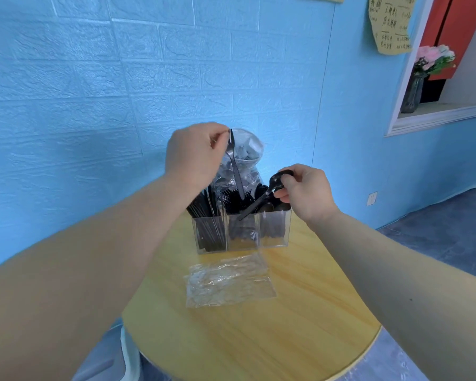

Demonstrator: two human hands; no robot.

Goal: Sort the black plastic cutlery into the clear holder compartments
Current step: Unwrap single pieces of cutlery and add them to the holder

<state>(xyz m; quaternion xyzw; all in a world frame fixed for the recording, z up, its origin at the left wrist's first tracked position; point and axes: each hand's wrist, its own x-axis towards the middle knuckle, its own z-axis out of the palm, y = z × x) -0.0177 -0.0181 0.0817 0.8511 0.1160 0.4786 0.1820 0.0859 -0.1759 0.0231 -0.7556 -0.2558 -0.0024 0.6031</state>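
Note:
A clear three-compartment holder [242, 244] stands on the round wooden table [259, 339]. Black knives fill its left compartment, forks the middle one, spoons the right one. My left hand [195, 158] pinches a black fork [234, 163] by its tines, handle pointing down over the middle compartment. My right hand [305, 191] holds a black spoon [261, 198] by its bowl, with the handle slanting down across the holder's front rim between the middle and right compartments.
A clear plastic bag [245, 158] with more dark items stands behind the holder. Flat empty clear wrappers [228, 281] lie on the table in front of it. The blue brick-pattern wall [94, 92] is close behind the table.

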